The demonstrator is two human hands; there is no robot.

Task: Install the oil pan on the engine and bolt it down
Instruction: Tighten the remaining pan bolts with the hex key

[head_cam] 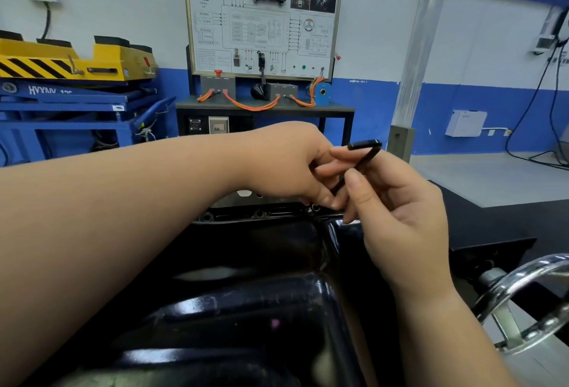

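Note:
A glossy black oil pan [252, 303] fills the lower middle of the view, lying on the engine with its far flange [246, 213] and bolt holes showing. A black L-shaped hex key [358, 159] stands slanted above the far flange, its lower end near a bolt [314, 208]. My right hand [397, 211] pinches the key's shaft between thumb and fingers. My left hand [289, 162] reaches across from the left with fingers curled round the key's lower part, which hides the tip.
A chrome handwheel [523, 300] of the engine stand sits at the lower right. Behind stand a training panel on a dark bench [264, 106], a blue and yellow lift table [67, 79] at left, and a grey platform [492, 180] at right.

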